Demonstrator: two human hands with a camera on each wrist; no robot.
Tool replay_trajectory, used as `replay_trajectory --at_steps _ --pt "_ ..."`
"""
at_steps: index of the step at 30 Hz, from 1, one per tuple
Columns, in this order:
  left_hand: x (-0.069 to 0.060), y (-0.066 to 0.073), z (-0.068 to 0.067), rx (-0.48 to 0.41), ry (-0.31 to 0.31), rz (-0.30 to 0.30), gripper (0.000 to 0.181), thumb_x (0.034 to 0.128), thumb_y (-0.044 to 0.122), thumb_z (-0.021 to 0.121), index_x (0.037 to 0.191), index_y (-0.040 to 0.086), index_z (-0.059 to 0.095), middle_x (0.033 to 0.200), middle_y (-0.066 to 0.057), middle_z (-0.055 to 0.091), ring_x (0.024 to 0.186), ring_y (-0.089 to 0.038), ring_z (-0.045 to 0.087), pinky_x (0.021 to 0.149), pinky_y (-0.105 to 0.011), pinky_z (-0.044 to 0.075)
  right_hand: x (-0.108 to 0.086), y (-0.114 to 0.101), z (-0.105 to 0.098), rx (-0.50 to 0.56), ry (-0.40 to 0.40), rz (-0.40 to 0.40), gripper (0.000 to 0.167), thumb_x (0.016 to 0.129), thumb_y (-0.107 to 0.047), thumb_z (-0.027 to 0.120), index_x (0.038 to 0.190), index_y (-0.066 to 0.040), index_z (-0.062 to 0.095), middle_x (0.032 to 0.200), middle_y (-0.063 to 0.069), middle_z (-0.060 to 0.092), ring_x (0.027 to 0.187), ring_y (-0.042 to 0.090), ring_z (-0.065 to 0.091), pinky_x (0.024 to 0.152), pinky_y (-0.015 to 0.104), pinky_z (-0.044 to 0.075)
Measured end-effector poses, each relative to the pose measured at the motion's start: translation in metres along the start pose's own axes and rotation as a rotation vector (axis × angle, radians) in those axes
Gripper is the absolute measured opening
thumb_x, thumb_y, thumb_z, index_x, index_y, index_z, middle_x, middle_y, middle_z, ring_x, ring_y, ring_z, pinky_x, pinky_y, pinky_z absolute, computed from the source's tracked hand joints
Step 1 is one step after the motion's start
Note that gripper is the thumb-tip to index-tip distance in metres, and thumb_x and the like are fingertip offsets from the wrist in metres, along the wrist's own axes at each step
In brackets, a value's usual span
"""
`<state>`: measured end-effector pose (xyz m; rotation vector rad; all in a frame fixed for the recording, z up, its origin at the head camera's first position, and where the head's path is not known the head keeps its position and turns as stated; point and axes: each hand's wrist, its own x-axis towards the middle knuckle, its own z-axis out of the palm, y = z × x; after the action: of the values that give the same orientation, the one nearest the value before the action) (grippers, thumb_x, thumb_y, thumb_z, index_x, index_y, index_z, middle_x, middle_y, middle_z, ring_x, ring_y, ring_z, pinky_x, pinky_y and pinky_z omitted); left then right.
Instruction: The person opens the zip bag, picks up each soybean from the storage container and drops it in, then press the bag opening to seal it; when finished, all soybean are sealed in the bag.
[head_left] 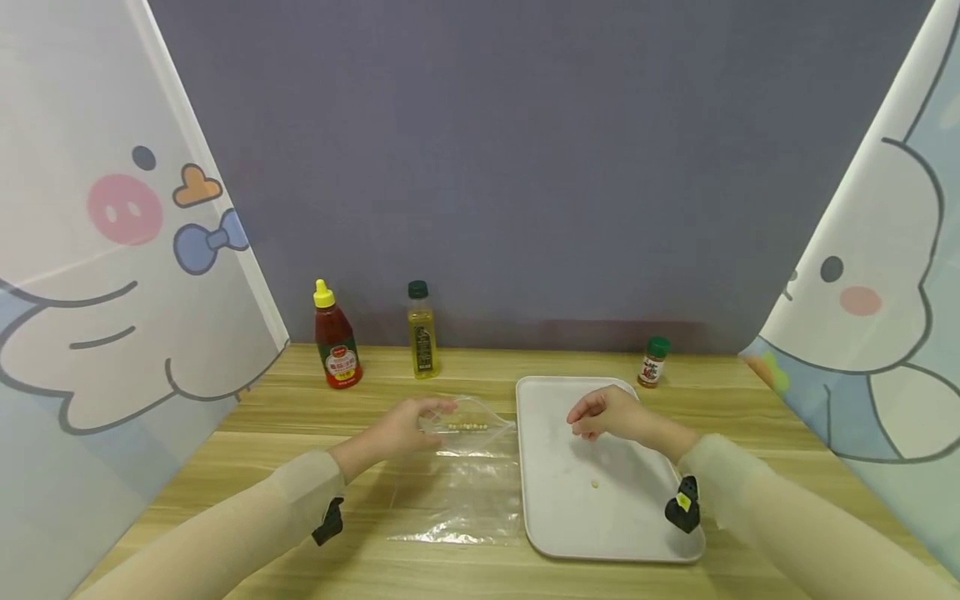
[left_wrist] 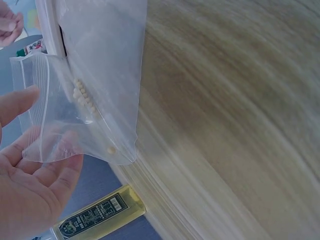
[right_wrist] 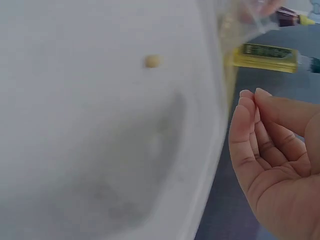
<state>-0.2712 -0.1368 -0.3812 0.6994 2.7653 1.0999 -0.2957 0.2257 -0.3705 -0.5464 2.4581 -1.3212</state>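
Observation:
My left hand (head_left: 408,427) holds a clear zip bag (head_left: 457,500) near its mouth, which gapes apart. In the left wrist view, the thumb is at one side of the bag (left_wrist: 107,40) and the fingers show through the plastic at the other. Small pale-yellow beans (left_wrist: 84,97), like soybeans, lie in the bag, several in a row. Over the white tray (head_left: 558,525) hovers my right hand (head_left: 611,414), thumb and fingertips together; nothing shows between them in the right wrist view. One loose bean (right_wrist: 152,61) lies on the tray.
Behind the bag stand a ketchup bottle (head_left: 339,342) with a yellow cap and an oil bottle (head_left: 422,337) with a dark cap. A small green-capped spice jar (head_left: 652,364) stands past the tray's far right corner. A grey panel (head_left: 480,167) backs the wooden table.

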Motion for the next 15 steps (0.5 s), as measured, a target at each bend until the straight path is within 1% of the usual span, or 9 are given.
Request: replay_trajectory --at_steps 3,6,8,12,15 --pt "-0.001 0.0 0.001 0.001 0.0 -0.009 0.059 0.0794 0.003 0.074 0.135 0.006 0.054 0.133 -0.014 0.059 0.12 -0.038 0.054 0.093 -0.046 0.054 0.004 -0.009 -0.004 0.006 0.002 0.0 0.024 0.086 -0.008 0.071 0.101 0.01 0.067 0.081 0.006 0.072 0.07 0.015 0.065 0.074 0.043 0.059" --pt "-0.001 0.001 0.002 0.002 0.001 -0.011 0.059 0.0792 0.003 0.074 0.135 0.006 0.054 0.133 -0.014 0.059 0.119 -0.038 0.055 0.092 -0.044 0.055 0.007 -0.019 -0.008 -0.017 0.0 -0.015 0.023 0.086 -0.011 0.072 0.1 0.007 0.068 0.082 0.005 0.072 0.071 0.018 0.066 0.076 0.046 0.059" --pt "-0.002 0.001 0.002 0.005 0.002 -0.008 0.059 0.0788 0.003 0.074 0.135 0.005 0.054 0.133 -0.014 0.059 0.119 -0.038 0.055 0.091 -0.042 0.056 0.009 -0.027 -0.009 -0.028 0.006 -0.026 0.021 0.087 -0.012 0.071 0.1 0.005 0.069 0.083 0.005 0.072 0.073 0.018 0.066 0.076 0.043 0.059" --pt "-0.001 0.003 0.002 0.013 0.002 0.007 0.06 0.0785 0.003 0.074 0.135 0.005 0.054 0.133 -0.015 0.059 0.118 -0.038 0.056 0.086 -0.036 0.058 0.015 -0.043 -0.009 -0.036 0.032 -0.064 0.019 0.088 -0.011 0.07 0.099 0.004 0.07 0.085 0.011 0.073 0.071 0.016 0.064 0.07 0.033 0.059" --pt "0.0 0.003 0.002 0.012 -0.003 0.006 0.06 0.0791 0.002 0.073 0.135 0.005 0.053 0.134 -0.015 0.058 0.119 -0.038 0.056 0.085 -0.034 0.058 0.02 -0.054 -0.004 -0.035 0.047 -0.077 0.017 0.087 -0.01 0.07 0.099 0.002 0.071 0.089 0.014 0.073 0.071 0.013 0.064 0.068 0.029 0.058"
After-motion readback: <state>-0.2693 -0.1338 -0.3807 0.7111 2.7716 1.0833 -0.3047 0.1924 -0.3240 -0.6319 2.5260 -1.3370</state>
